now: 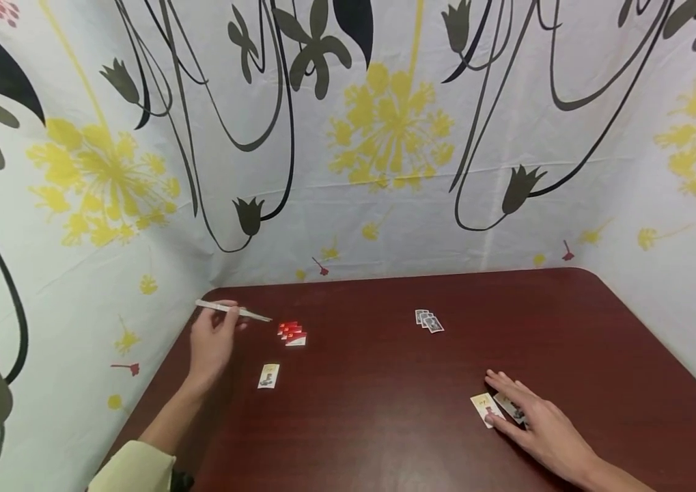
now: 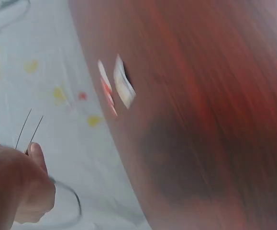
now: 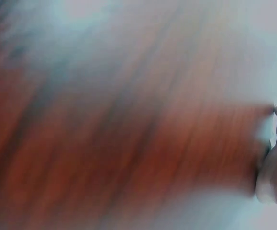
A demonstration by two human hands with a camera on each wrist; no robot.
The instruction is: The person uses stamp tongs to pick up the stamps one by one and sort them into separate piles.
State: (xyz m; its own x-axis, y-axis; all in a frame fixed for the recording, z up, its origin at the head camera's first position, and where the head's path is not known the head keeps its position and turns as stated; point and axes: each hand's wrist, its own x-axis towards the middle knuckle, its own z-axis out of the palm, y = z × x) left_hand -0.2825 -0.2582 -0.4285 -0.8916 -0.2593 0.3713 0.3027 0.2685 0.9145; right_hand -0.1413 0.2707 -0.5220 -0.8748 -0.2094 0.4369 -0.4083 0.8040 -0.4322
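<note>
left hand (image 1: 212,342) at eight o'clock pinches white tweezers (image 1: 215,306); right hand (image 1: 541,427) at four o'clock, fingers extended, lies over two cards (image 1: 484,408). red cards (image 1: 291,333) at seven o'clock look light, thin, slippery, probably best nipped by an edge.

Glossy wood-grain table (image 1: 354,424) gleaming here, smooth metallic-looking tweezers (image 1: 211,305) by its far-left corner, papery cards (image 1: 268,376), creased cloth (image 1: 298,157) behind!

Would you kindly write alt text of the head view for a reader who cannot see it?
A left hand holds slim silver tweezers near overlapping red-and-white cards on a dark reddish-brown table; a right hand partly covers two pale rectangular cards. A single yellow-and-white card and overlapping grey-and-white cards lie apart.
</note>
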